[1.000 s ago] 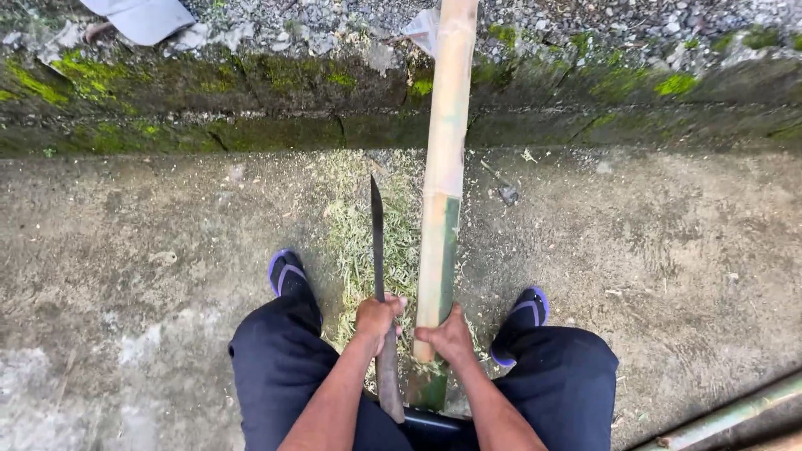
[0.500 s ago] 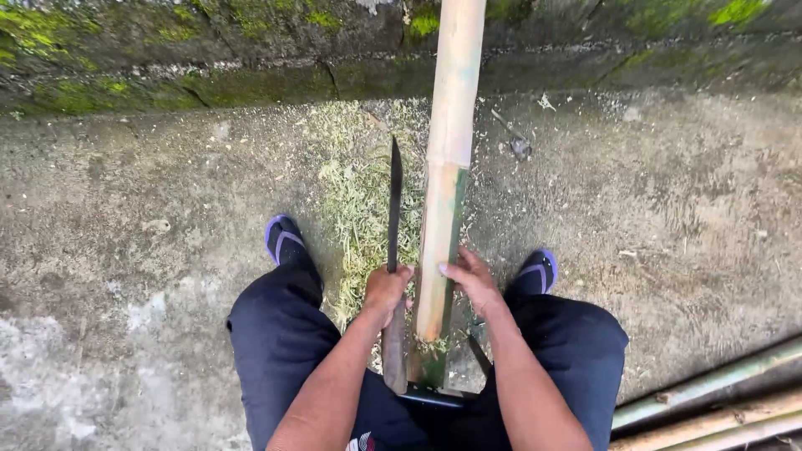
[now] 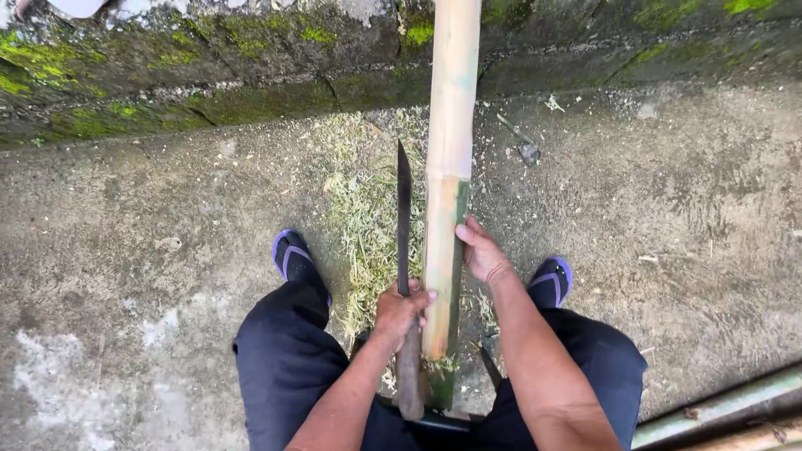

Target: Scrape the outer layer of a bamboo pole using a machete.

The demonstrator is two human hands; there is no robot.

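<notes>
The pole (image 3: 449, 142) stands upright between the knees, just right of the left hand's fingers and touching the right hand's fingers. The left hand (image 3: 399, 311) is clenched around the knife (image 3: 404, 225) handle, blade pointing up, close beside the pole. The right hand (image 3: 483, 252) rests on the pole's right side, fingers together and lightly curled against it, forearm angled inward. Shavings (image 3: 363, 217) lie left of the blade.

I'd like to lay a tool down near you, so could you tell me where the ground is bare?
Bare concrete lies left of the left sandal, below the mossy wall, and right of the right sandal. It is crowded between the feet: shavings, bamboo pole, knife, both hands. More poles fill the lower right corner.
</notes>
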